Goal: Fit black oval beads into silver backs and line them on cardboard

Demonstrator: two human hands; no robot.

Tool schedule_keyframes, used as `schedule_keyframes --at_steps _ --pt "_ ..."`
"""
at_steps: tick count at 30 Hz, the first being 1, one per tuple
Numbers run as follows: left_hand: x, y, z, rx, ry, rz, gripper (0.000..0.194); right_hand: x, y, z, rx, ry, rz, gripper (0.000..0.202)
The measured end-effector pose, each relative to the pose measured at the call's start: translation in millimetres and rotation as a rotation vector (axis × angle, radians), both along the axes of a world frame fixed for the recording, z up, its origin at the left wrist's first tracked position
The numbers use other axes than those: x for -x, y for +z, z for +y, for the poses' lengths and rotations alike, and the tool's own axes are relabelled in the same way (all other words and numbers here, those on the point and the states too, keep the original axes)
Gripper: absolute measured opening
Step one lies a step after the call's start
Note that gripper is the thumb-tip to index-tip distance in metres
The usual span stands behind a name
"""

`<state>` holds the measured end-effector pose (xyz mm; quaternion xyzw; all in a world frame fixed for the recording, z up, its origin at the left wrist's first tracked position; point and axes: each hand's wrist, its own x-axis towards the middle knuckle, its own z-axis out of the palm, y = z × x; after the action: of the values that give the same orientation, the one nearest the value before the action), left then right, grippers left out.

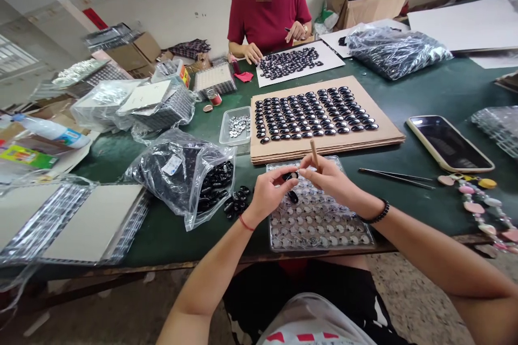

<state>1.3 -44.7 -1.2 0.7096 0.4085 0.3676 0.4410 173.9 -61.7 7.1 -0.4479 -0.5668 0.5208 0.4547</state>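
Hands are seen meeting over one clear tray (pixel 319 226) of small pale pieces at the near edge of the green table (pixel 437 91). One black oval piece (pixel 290 176) is pinched between thumb and forefinger of the left hand (pixel 269 194). One wooden stick (pixel 314 152) is gripped upright in the right hand (pixel 329 179), whose fingertips touch the same piece. Behind, one cardboard sheet (pixel 388 132) is covered with rows of black ovals, too many to be counted. Two open bags (pixel 182 172) of them are seen, and one phone (pixel 449 143).
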Motion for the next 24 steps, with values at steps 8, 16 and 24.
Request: schedule_keyframes --at_steps 8,16,24 --pt "-1.3 2.0 -1.6 -0.117 -0.04 0.026 0.025 0.7 -2.8 3.7 0.043 0.141 -0.081 0.021" --pt "-4.7 1.2 -4.5 0.045 0.014 -0.096 0.037 1.9 0.7 2.4 -0.025 -0.057 -0.072 0.02" --pt "-3.3 -3.1 3.5 0.406 -0.018 -0.251 0.039 2.4 -5.8 1.4 -0.244 -0.128 -0.21 0.019"
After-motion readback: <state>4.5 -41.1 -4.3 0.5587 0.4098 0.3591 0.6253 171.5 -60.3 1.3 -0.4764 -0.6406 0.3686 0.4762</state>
